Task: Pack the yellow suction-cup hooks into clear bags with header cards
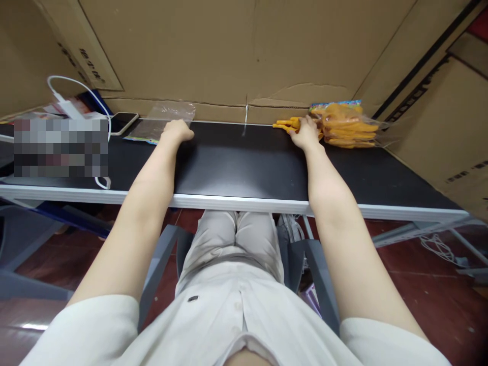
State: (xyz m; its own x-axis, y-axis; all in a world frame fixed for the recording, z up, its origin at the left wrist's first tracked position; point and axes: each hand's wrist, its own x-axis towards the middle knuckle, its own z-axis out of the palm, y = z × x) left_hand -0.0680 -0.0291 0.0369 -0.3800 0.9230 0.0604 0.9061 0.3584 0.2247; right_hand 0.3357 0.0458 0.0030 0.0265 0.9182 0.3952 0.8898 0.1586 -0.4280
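My left hand (176,131) rests at the far edge of the black table (236,162), fingers curled over the corner of a clear plastic bag (160,122) lying flat there. My right hand (306,133) reaches to the far right of the table and closes on small yellow plastic pieces (286,124) that stick out beside a clear bag full of the same yellow pieces (346,126).
A phone (124,122) lies left of the flat bag, with a white charger and cable (68,101) beyond it. Cardboard sheets (229,51) wall in the back and right side. Below the table edge I see my lap and grey chair arms.
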